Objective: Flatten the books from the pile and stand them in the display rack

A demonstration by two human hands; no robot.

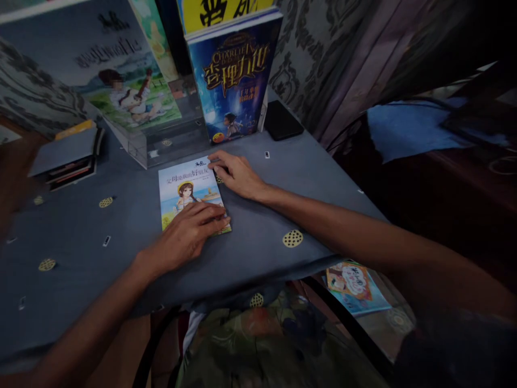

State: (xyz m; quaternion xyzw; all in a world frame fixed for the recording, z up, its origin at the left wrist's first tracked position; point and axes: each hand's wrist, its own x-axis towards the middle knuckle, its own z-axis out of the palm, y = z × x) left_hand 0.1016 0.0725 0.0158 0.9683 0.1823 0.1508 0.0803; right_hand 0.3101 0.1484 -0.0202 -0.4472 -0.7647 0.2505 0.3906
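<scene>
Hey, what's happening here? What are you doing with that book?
A person has both hands at a small closed book lying flat on the gray table, its cover showing a girl in a yellow hat. The left hand rests over the lower part of the cover, and the right hand has its fingers at the top right corner. Farther back, a blue Charlie book stands up.

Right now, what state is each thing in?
Booklet: closed, flat, cover up
Left hand: fingers extended, resting on booklet
Right hand: at booklet's top right corner
Blue book: closed, propped upright
Big book: propped upright
Stack: lying flat
Black item: lying flat
Orange-blue book: lying cover up
</scene>
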